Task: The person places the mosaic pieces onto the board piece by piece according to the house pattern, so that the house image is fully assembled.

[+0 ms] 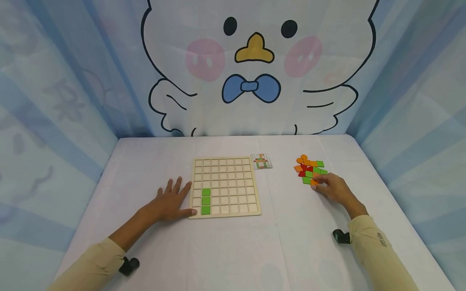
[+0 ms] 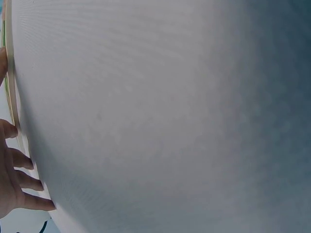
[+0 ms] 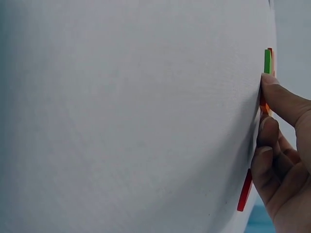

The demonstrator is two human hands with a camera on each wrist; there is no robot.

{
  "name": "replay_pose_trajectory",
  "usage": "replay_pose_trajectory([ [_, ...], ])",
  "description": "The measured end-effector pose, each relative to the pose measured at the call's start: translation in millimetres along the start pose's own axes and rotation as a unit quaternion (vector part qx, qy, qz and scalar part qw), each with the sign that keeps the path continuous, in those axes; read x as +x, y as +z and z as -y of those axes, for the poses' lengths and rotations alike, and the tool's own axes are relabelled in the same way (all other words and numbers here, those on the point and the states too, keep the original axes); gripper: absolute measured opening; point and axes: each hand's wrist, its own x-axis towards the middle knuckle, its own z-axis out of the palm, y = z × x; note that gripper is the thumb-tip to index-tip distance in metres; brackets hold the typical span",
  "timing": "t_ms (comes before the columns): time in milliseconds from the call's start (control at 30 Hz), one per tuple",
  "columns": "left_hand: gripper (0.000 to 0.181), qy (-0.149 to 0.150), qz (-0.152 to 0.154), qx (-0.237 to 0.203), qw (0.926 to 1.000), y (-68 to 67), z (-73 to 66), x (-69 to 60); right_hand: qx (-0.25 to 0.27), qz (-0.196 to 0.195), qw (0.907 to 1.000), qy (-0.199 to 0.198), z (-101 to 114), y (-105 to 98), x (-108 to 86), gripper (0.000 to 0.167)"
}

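Left hand (image 1: 169, 205) touches 1 board (image 1: 233, 190) (3 green squares (image 1: 206, 201) inside).

The left grip (image 2: 10, 182) rests, fingers spread, on white cloth (image 2: 126, 107) beside a pale board (image 2: 9, 34).

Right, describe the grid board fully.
The board is a flat, pale, squarish panel, apparently wooden, with a rim and a grid of square cells. It lies flat on the white table. Three green tiles fill the three lowest cells of its second column from the left. The left hand touches its left edge, thumb at the near-left corner.
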Motion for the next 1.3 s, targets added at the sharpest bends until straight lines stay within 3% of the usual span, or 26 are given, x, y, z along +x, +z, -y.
replay_pose_trajectory([
  [600, 0.107, -0.004, -0.001, -0.003, 1.0000, -0.5, -0.7, -0.9, 0.031, -0.034, 0.9984, -0.032, 2, -1, -7.0, 0.031],
  [900, 0.107, -0.004, -0.001, -0.004, 1.0000, -1.7, -1.5, -1.8, 0.029, 0.003, 0.9985, -0.045, -2, -1, -6.6, 0.036],
  [1133, 0.107, -0.002, -0.002, -0.005, 1.0000, -2.1, -1.5, -2.1, 0.077, 0.017, 0.9963, -0.033, 8, -3, -7.9, 0.034],
  [1300, 0.107, -0.001, -0.003, -0.003, 1.0000, -1.9, -1.5, -2.1, 0.113, 0.020, 0.9919, -0.054, 22, -3, -9.7, 0.032],
])
